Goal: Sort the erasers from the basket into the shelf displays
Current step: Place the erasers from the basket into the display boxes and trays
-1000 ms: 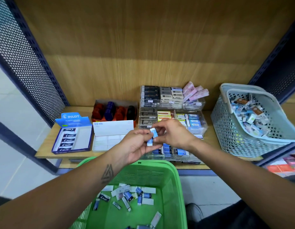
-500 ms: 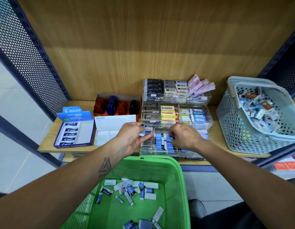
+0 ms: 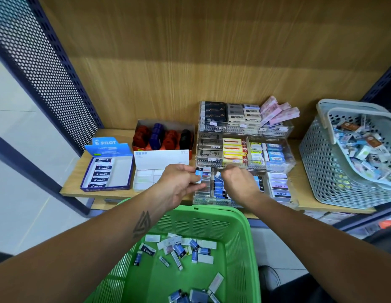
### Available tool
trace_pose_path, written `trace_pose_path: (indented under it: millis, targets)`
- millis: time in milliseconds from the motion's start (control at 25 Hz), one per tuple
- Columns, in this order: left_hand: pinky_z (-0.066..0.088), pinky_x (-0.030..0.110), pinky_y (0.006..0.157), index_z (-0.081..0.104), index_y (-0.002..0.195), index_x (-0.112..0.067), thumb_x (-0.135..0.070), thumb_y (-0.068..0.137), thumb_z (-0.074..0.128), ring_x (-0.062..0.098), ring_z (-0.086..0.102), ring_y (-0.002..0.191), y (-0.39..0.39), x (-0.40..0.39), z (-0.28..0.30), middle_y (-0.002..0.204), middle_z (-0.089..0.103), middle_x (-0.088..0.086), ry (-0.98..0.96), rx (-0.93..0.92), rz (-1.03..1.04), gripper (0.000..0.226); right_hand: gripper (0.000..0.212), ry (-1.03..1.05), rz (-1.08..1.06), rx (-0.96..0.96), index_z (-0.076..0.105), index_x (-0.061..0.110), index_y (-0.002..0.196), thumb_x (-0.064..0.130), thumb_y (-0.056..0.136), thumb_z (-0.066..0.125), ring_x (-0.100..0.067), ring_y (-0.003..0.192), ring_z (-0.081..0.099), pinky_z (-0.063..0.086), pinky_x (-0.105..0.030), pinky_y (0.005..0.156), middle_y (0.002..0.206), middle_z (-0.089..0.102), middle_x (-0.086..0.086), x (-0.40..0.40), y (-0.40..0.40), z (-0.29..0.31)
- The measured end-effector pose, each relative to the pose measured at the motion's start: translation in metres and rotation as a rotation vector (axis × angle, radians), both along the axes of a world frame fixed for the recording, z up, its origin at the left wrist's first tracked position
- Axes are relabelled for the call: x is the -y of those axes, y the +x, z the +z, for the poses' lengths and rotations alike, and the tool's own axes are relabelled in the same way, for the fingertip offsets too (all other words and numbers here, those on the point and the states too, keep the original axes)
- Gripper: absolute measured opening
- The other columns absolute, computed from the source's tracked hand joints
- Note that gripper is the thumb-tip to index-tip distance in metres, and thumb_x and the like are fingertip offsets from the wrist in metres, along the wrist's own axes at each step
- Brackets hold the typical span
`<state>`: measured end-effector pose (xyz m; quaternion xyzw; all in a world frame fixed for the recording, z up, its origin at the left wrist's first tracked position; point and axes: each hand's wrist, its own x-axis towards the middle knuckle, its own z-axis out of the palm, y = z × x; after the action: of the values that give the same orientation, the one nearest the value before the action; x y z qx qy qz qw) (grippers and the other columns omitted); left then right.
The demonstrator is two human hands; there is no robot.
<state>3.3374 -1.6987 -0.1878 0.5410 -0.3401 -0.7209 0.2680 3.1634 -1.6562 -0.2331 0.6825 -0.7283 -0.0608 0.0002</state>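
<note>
A green basket (image 3: 244,221) sits low in front of me with several loose erasers (image 3: 179,248) on its floor. On the wooden shelf stands a tiered clear display (image 3: 275,169) filled with rows of boxed erasers. My left hand (image 3: 177,186) pinches a blue-sleeved eraser (image 3: 201,173) at the left end of the display's front tier. My right hand (image 3: 238,182) is over the same tier, fingers curled down round a blue-and-white eraser (image 3: 218,175). That hand hides the slots beneath it.
A grey basket (image 3: 317,162) heaped with mixed erasers stands at the shelf's right end. Left of the display are a blue Pilot eraser box (image 3: 122,171), a white box (image 3: 161,159) and a red box of dark round items (image 3: 164,136). Perforated metal panels flank the shelf.
Both hands have come down from in front of the middle tier to the front tier, and have moved apart. The right hand now reaches down into the slots.
</note>
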Motion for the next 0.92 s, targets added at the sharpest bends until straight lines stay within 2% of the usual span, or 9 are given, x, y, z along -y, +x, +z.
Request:
trace_pose_path:
  millis: [280,400,480,520,600,640,800,880,920]
  targets:
    - [0.06,0.025,0.061,0.064,0.109,0.005,0.027,0.081,0.057,0.039,0.073,0.09,0.007,-0.002,-0.005,0.123,0.06,0.03,-0.003,0.036,-0.034,0.036,0.028,0.083,0.087,-0.133,0.065,0.004,0.106,-0.009,0.083,0.058,-0.03,0.084,0.069,0.041,-0.034,0.061,0.125,0.05,-0.016,-0.006,0.013,0.009]
    - [0.063,0.032,0.063,0.064,0.106,0.006,0.023,0.083,0.061,0.037,0.074,0.084,0.008,-0.005,0.0,0.11,0.067,0.029,0.004,0.025,-0.046,0.029,0.024,-0.011,0.069,-0.078,0.063,0.011,0.094,-0.008,0.081,0.059,-0.029,0.084,0.069,0.042,-0.034,0.061,0.107,0.057,-0.008,-0.003,0.009,0.009]
    - [0.063,0.034,0.066,0.065,0.103,0.004,0.02,0.083,0.064,0.035,0.073,0.078,0.006,-0.006,0.003,0.102,0.07,0.028,0.001,0.045,-0.05,0.026,0.022,-0.183,-0.024,0.141,0.066,0.019,0.093,0.0,0.086,0.057,-0.026,0.085,0.068,0.049,-0.032,0.066,0.094,0.065,-0.003,0.006,0.001,0.012]
    - [0.063,0.033,0.067,0.065,0.102,0.004,0.019,0.082,0.065,0.033,0.073,0.075,0.004,-0.006,0.003,0.099,0.07,0.028,-0.007,0.054,-0.049,0.025,0.029,-0.227,-0.06,0.385,0.069,0.023,0.102,0.0,0.088,0.056,-0.023,0.087,0.068,0.054,-0.031,0.071,0.096,0.069,0.0,0.01,-0.003,0.018]
    - [0.06,0.032,0.067,0.065,0.103,0.005,0.018,0.081,0.067,0.03,0.07,0.068,-0.001,-0.005,0.006,0.092,0.071,0.026,-0.022,0.068,-0.036,0.025,0.05,-0.115,-0.005,0.852,0.068,0.023,0.12,-0.009,0.084,0.057,-0.016,0.093,0.067,0.056,-0.026,0.081,0.107,0.07,0.004,0.01,-0.01,0.03]
    - [0.059,0.031,0.065,0.064,0.104,0.006,0.019,0.081,0.067,0.029,0.068,0.065,-0.004,-0.005,0.007,0.09,0.07,0.026,-0.027,0.063,-0.025,0.026,0.054,-0.065,0.074,0.919,0.068,0.02,0.123,-0.013,0.082,0.058,-0.014,0.093,0.067,0.056,-0.023,0.084,0.109,0.069,0.006,0.005,-0.012,0.034]
    - [0.062,0.029,0.058,0.059,0.11,0.011,0.02,0.08,0.068,0.033,0.068,0.072,-0.008,-0.01,0.008,0.106,0.065,0.031,-0.04,0.015,0.005,0.033,0.038,-0.016,0.115,0.923,0.073,0.016,0.114,0.004,0.079,0.078,-0.017,0.088,0.067,0.057,-0.031,0.086,0.104,0.069,0.004,-0.015,-0.016,0.03]
    - [0.063,0.036,0.071,0.058,0.11,0.009,0.016,0.083,0.067,0.037,0.071,0.084,-0.01,-0.011,0.004,0.107,0.065,0.028,-0.067,0.035,-0.056,0.029,0.031,-0.113,0.091,0.77,0.075,0.018,0.111,0.016,0.081,0.08,-0.012,0.083,0.063,0.055,-0.034,0.084,0.101,0.069,0.004,-0.016,-0.019,0.027]
    - [0.061,0.04,0.081,0.059,0.113,0.006,0.009,0.087,0.067,0.037,0.071,0.092,-0.011,-0.01,0.0,0.11,0.067,0.025,-0.161,0.146,-0.142,0.028,0.029,-0.151,0.062,0.653,0.075,0.02,0.111,0.02,0.082,0.079,-0.011,0.084,0.061,0.054,-0.034,0.085,0.103,0.068,0.005,-0.015,-0.022,0.025]
